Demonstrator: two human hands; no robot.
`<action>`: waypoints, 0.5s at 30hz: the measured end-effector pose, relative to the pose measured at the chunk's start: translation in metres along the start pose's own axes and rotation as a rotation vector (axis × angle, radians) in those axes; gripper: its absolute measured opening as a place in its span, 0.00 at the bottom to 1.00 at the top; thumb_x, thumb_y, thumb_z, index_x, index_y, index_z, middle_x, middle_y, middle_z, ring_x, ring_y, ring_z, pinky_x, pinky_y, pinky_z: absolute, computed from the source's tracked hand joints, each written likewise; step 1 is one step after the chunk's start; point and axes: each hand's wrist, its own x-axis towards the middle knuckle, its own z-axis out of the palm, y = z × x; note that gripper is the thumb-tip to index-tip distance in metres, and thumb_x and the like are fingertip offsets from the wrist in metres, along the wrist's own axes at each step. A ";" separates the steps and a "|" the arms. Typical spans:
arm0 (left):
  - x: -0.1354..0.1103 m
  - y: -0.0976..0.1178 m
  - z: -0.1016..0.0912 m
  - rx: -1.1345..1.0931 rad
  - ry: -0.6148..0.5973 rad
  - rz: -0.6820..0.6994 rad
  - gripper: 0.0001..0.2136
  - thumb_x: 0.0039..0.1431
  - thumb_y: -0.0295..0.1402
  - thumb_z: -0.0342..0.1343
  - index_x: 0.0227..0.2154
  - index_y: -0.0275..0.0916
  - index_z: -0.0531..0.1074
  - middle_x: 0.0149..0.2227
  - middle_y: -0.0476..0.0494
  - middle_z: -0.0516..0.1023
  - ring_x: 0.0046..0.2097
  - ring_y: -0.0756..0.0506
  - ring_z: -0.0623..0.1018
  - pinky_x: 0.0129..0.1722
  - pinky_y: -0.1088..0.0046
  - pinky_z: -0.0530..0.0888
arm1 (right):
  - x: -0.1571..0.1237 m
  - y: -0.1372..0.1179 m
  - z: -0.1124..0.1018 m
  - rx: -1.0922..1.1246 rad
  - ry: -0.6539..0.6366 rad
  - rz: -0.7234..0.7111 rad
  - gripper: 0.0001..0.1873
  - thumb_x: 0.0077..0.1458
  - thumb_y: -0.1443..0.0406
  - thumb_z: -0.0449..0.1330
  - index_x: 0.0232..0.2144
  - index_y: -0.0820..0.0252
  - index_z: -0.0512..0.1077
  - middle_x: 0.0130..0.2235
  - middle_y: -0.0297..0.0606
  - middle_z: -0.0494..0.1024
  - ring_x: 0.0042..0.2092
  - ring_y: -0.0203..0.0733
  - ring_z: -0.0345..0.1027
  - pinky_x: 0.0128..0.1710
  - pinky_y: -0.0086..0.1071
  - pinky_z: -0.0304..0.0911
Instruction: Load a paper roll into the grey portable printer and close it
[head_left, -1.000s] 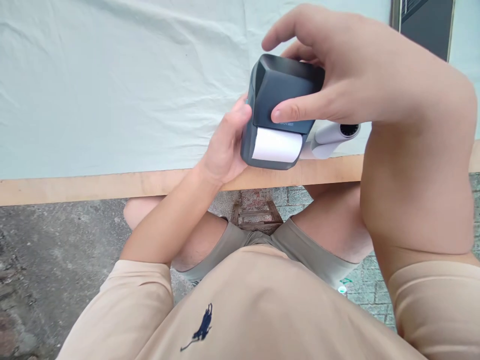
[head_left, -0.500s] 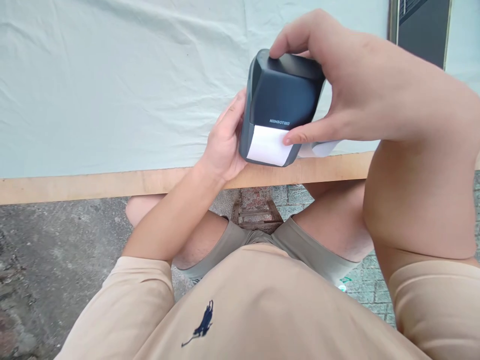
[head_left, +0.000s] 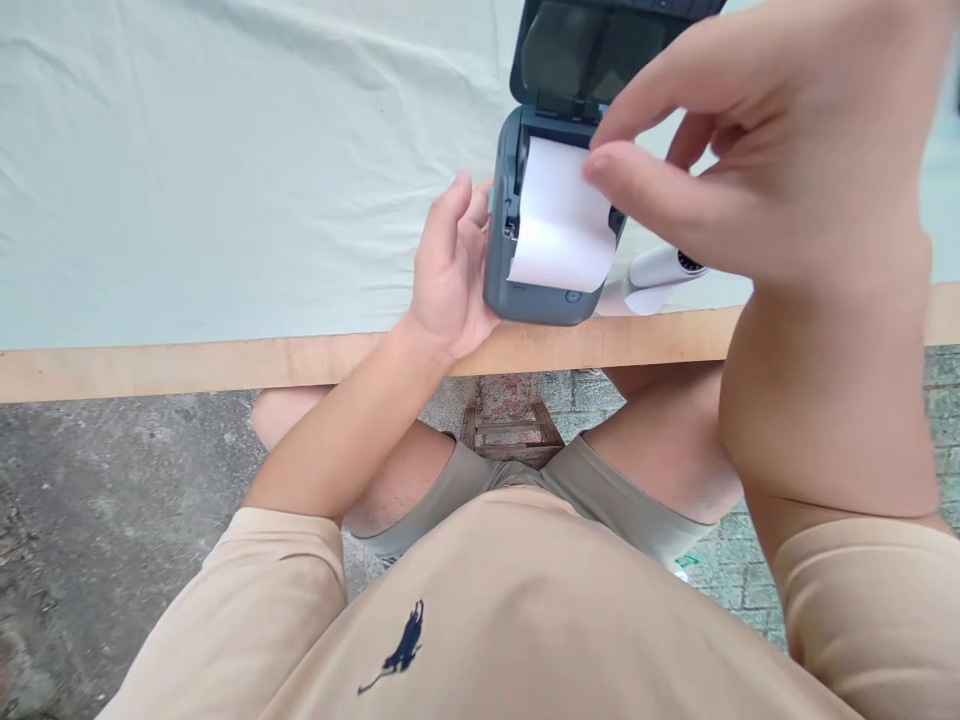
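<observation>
A dark label printer (head_left: 504,270) lies in my left hand (head_left: 450,270), whose fingers wrap its left side above the table edge. Its lid (head_left: 555,60) stands swung up, away from me. Inside sits a white label paper roll (head_left: 562,220), the loose end curling over the printer's front near a round button. My right hand (head_left: 697,150) reaches in from the right, thumb and index finger pinched together at the upper right edge of the paper. The other right fingers are curled behind.
A second white roll (head_left: 660,268) with a dark core lies on the table just right of the printer. Pale cloth (head_left: 262,180) covers the tabletop, with a bare wooden edge (head_left: 187,368) toward me. Below, a wooden stool (head_left: 514,435) shows between my legs.
The printer's lid has gone from closed to open, exposing the paper inside. My right hand has moved from the lid and front to the paper. My left hand keeps its hold.
</observation>
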 end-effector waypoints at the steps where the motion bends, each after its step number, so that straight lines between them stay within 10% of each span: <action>1: -0.002 0.000 0.001 0.002 -0.024 -0.001 0.18 0.69 0.50 0.50 0.47 0.43 0.74 0.44 0.41 0.83 0.69 0.34 0.77 0.62 0.57 0.82 | -0.001 0.000 0.000 -0.129 -0.005 -0.042 0.07 0.54 0.59 0.72 0.31 0.51 0.79 0.31 0.34 0.73 0.43 0.47 0.73 0.53 0.48 0.64; 5: -0.007 -0.004 -0.001 0.076 -0.040 0.060 0.18 0.63 0.40 0.61 0.54 0.45 0.70 0.49 0.46 0.81 0.67 0.36 0.78 0.63 0.61 0.80 | -0.004 0.001 0.004 -0.634 -0.064 -0.108 0.14 0.52 0.64 0.70 0.43 0.47 0.80 0.26 0.35 0.69 0.33 0.47 0.67 0.34 0.40 0.51; 15: -0.007 -0.009 -0.003 0.100 -0.013 0.088 0.17 0.62 0.37 0.61 0.53 0.44 0.71 0.51 0.46 0.80 0.65 0.38 0.79 0.61 0.64 0.79 | -0.001 0.001 0.012 -0.670 -0.090 -0.205 0.10 0.48 0.68 0.65 0.30 0.54 0.66 0.34 0.39 0.75 0.37 0.47 0.69 0.27 0.38 0.41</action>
